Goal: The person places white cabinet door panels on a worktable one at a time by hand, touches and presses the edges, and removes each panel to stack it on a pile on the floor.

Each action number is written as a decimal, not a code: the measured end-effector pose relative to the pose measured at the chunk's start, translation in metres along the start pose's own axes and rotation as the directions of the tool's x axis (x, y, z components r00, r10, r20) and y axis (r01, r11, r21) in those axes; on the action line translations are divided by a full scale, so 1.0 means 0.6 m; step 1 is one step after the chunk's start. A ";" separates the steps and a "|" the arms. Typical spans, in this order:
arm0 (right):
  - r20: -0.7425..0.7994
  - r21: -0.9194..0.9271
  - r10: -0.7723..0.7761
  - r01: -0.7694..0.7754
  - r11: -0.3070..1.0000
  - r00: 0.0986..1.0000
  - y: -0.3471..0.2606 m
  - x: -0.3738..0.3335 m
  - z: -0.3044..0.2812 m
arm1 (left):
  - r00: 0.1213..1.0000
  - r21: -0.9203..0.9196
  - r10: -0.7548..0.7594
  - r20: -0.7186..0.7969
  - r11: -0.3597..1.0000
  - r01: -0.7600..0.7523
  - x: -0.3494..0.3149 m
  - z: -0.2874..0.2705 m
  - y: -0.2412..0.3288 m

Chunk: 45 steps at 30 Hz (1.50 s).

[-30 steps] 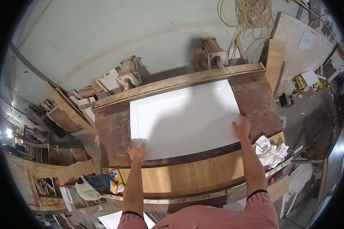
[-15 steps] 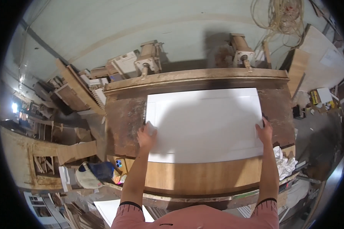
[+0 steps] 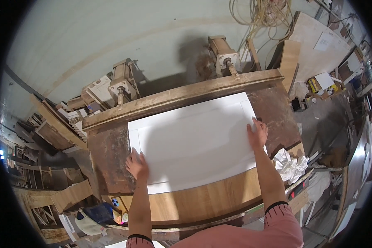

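A white panel door (image 3: 198, 144) with a framed border lies flat on a brown bench top (image 3: 105, 161), close to a long wooden beam (image 3: 169, 96). My left hand (image 3: 137, 166) grips its left edge, thumb on the top face and fingers over the side. Across from it, my right hand (image 3: 258, 133) holds the right edge the same way, partly hiding that rim. Under the near side of the door, a wood-grain board (image 3: 211, 197) shows along the front of the bench.
Two clamp cylinders (image 3: 123, 80) press toward the beam from behind. Crumpled white paper (image 3: 291, 165) lies at the bench's right front. A phone (image 3: 115, 202) and a cap (image 3: 89, 223) are at the left front. Wood offcuts (image 3: 56, 136) crowd the left; coiled hose (image 3: 268, 16) hangs on the wall.
My view has turned, so the bench and door appear tilted and shifted left. Both hands remain at the door's side edges. The right hand sits slightly farther up its edge.
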State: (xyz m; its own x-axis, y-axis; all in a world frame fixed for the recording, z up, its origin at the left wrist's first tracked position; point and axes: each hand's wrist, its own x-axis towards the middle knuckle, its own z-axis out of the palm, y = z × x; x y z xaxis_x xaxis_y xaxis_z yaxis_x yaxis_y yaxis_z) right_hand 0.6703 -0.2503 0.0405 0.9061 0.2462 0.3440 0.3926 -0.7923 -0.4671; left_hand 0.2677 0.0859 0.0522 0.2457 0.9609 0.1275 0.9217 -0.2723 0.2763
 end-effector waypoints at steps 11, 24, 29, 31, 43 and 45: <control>-0.066 -0.048 -0.068 0.065 0.997 0.996 0.002 -0.003 0.009 | 0.999 0.008 0.035 -0.026 0.999 -0.035 0.001 0.004 -0.009; 0.021 -0.112 0.006 -0.004 0.994 1.000 -0.005 0.001 0.002 | 0.998 -0.011 0.050 -0.027 0.999 -0.051 -0.002 0.005 -0.007; 0.033 -0.133 0.003 0.001 0.991 0.999 -0.001 0.003 0.009 | 0.998 -0.016 0.043 -0.039 0.999 -0.044 -0.003 0.004 -0.008; 0.032 -0.111 0.005 -0.002 0.994 0.999 -0.002 0.002 0.010 | 0.997 -0.037 0.062 -0.048 0.997 -0.064 -0.004 0.005 -0.013; 0.010 -0.109 -0.035 0.036 0.993 0.999 -0.001 -0.002 0.004 | 0.998 -0.033 0.066 -0.013 0.997 -0.066 0.002 -0.001 -0.006; 0.018 -0.123 -0.024 0.026 0.992 1.000 -0.004 -0.002 0.007 | 0.994 0.006 0.083 -0.075 0.997 -0.082 0.000 0.008 -0.010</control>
State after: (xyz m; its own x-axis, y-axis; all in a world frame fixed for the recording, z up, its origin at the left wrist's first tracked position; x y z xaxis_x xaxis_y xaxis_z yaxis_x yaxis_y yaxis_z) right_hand 0.6690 -0.2464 0.0376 0.8991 0.2750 0.3405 0.3935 -0.8485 -0.3540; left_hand 0.2636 0.0878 0.0460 0.2978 0.9288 0.2208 0.9001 -0.3502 0.2592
